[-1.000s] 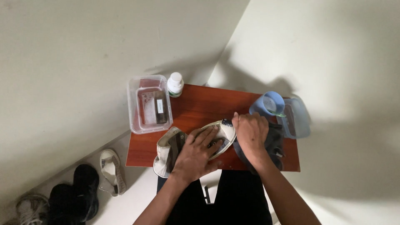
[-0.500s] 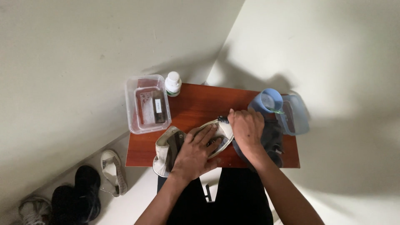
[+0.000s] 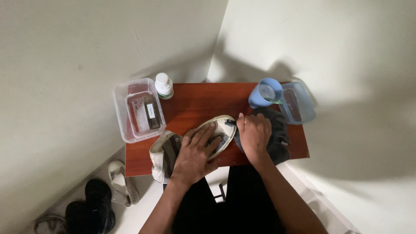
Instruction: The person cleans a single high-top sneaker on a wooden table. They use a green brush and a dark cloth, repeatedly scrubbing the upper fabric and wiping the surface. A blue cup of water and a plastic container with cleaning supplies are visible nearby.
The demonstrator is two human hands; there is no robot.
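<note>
Table: a small reddish-brown wooden table (image 3: pixel 195 102) stands in a room corner and carries everything in hand; its near edge runs under both forearms.
Clear tub: a lidless plastic container (image 3: pixel 122 116) sits at the table's left end, with another clear tray and dark flat items inside.
Blue tub: a second, bluish plastic container (image 3: pixel 303 102) hangs partly over the right end.
Floor shoes: dark shoes (image 3: pixel 96 203) and a pale one (image 3: pixel 119 180) lie on the floor below the table's left side.
Dark cloth: a dark grey cloth (image 3: pixel 277 138) lies bunched under and beside the right hand.
Shoe: a pale slip-on shoe (image 3: pixel 219 126) with a white rim lies near the front edge, heel overhanging toward the person, toe pointing toward the blue mug.
Left hand: the left hand (image 3: pixel 195 154) lies flat and spread on top of the shoe, fingers extended across its upper, pressing it down rather than gripping round it.
Right hand: the right hand (image 3: pixel 255 133) is closed in a fist just right of the toe; a small dark brush (image 3: pixel 230 123) pokes out of the fist, bristles touching the toe rim.
Mug: a blue mug (image 3: pixel 264 93), holding what seems to be liquid, stands just beyond the right hand's knuckles.
Bottle: a small white bottle (image 3: pixel 164 85) stands by the clear tub's far corner.
Risk, spill: the mug sits close to the brushing hand; a wide stroke could knock it and wet the table.
Risk, slip: the shoe overhangs the edge, so if the flat palm eases off, brush pressure could tip it floorward.
</note>
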